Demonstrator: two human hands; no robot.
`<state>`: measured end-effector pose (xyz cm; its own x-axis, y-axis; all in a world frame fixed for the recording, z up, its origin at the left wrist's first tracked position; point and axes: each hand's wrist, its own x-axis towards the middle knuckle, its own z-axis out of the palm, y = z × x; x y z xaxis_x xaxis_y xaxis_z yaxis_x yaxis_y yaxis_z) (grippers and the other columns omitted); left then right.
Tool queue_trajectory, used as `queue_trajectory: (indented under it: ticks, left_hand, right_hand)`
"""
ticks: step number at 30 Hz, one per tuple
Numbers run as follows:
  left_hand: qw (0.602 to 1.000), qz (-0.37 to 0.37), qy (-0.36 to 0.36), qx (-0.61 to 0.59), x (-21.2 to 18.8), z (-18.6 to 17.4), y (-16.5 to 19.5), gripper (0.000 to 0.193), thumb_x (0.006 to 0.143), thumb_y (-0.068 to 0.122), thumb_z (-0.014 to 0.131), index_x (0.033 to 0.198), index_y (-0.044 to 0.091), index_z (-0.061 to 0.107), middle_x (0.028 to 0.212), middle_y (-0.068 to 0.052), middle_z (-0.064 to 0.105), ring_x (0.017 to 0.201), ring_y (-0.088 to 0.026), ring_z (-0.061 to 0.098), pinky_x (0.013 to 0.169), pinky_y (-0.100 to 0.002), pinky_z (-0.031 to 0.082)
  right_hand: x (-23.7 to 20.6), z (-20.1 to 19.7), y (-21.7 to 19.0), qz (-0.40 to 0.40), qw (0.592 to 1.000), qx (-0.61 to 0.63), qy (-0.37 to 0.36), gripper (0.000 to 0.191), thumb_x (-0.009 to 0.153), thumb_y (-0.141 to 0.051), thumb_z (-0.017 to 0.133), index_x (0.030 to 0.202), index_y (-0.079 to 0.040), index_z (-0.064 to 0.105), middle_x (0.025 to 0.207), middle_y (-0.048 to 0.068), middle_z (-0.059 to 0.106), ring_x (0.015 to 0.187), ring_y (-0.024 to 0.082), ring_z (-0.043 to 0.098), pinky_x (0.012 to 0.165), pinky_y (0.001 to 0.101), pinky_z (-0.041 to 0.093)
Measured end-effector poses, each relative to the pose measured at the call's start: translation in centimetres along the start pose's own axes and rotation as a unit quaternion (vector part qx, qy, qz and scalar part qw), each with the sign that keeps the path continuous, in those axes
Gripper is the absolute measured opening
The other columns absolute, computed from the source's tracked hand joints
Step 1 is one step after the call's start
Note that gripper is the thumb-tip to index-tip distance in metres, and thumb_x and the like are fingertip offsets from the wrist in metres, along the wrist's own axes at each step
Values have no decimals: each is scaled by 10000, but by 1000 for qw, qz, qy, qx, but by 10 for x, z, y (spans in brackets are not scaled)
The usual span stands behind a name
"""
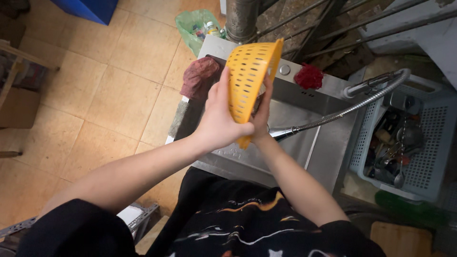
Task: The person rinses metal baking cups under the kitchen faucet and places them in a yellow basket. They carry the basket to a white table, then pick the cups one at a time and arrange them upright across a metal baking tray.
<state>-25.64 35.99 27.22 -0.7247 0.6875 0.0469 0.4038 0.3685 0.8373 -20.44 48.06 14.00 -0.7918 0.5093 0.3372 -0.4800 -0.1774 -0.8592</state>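
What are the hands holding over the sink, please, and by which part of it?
Both hands hold a yellow plastic colander, tilted on edge. The left hand grips its outer wall and lower rim; the right hand supports the inner side near that rim.

Translucent green plastic bag (193,26) on the tiled floor (109,85), just beyond the far left corner of the steel sink unit (328,147), beside the grey pipe. Inside the bag, small bottles and packets: one white-capped bottle (211,28) with a pale label near the bag's right side, plus bits of red, blue and green wrapping, too small to make out. Brown cardboard box (19,107) at the left edge of the floor, plain-sided, partly cut off by the view. Blue box-like container (88,8) at the top left corner of the floor. No signs, no screens.
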Motion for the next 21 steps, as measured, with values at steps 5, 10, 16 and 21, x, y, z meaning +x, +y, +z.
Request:
queue_trajectory:
  ticks: [5, 10, 16, 21]
  left_hand:
    - [999, -44, -2, 11, 10, 6, 22, 1349, 602, 300, 874, 1632, 95, 27, 1504, -292, 324, 1349, -487, 398, 1155, -537, 362]
    - [995, -92, -33, 23, 20, 2, 39, 1378, 573, 272, 867, 1614, 143, -27, 1525, -267, 252, 1302, -499, 384, 1094, -554, 406]
    - [993, -110, -29, 24, 20, 1, 48, 1384, 579, 258, 871, 1609, 172, -50, 1544, -267, 212, 1309, -503, 364, 1092, -554, 408]
    - [992, -125, -27, 15, 19, 1, 48, 1391, 583, 233, 878, 1606, 200, -65, 1566, -278, 165, 1332, -508, 334, 1085, -544, 421]
  right_hand:
    - [23, -5, 1, 167, 904, 387, 76, 769, 1057, -604, 502, 1611, -112, 297, 1546, 105, 486, 1368, 267, 546, 1185, 424, 456]
    - [28, -11, 5, 207, 856, 473, -37, 821, 1044, -709, 423, 1579, -88, 384, 1513, 147, 519, 1344, 327, 548, 1165, 461, 459]
    - [26, -9, 9, 224, 874, 429, -34, 758, 1037, -603, 419, 1620, -129, 321, 1582, 127, 456, 1399, 328, 497, 1185, 483, 431]
    - [18, -9, 7, 283, 863, 415, -45, 775, 1006, -600, 408, 1626, -154, 278, 1611, 92, 391, 1441, 300, 430, 1180, 453, 420]
